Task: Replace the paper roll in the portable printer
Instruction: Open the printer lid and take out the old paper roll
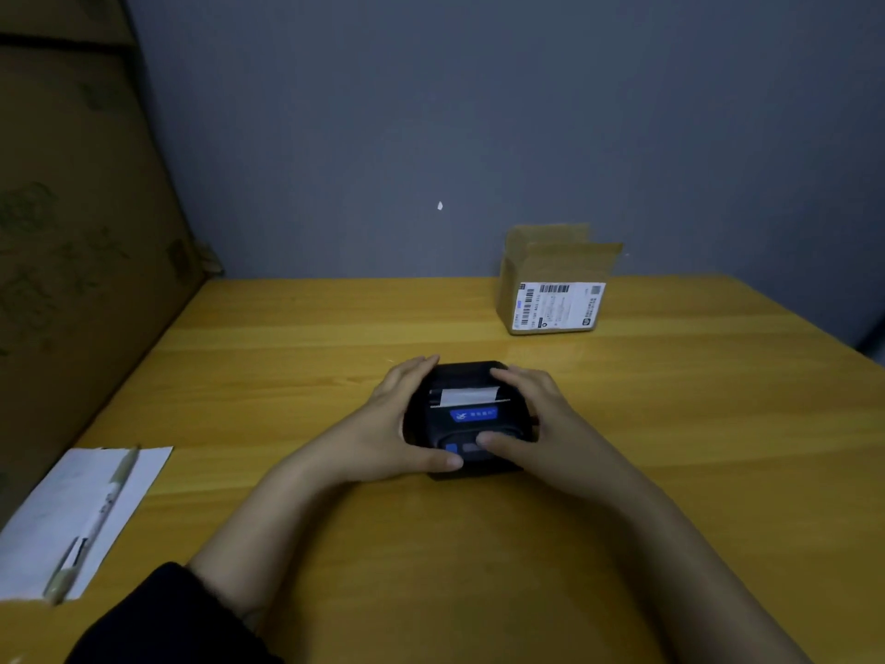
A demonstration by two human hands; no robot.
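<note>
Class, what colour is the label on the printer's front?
Blue label on the black printer, seen in the head view.

Two bare forearms enter from the lower edge. The left hand (392, 424) and the right hand (531, 419) carry no glove, ring, watch or band. On the left arm, a dark sleeve (158, 615), black or near black, lies well back from the fingers (416, 369), bunched in soft folds near the elbow with its edge uneven. Between that edge and the fingers the arm is uncovered. The right forearm is uncovered along its whole visible length.
</note>
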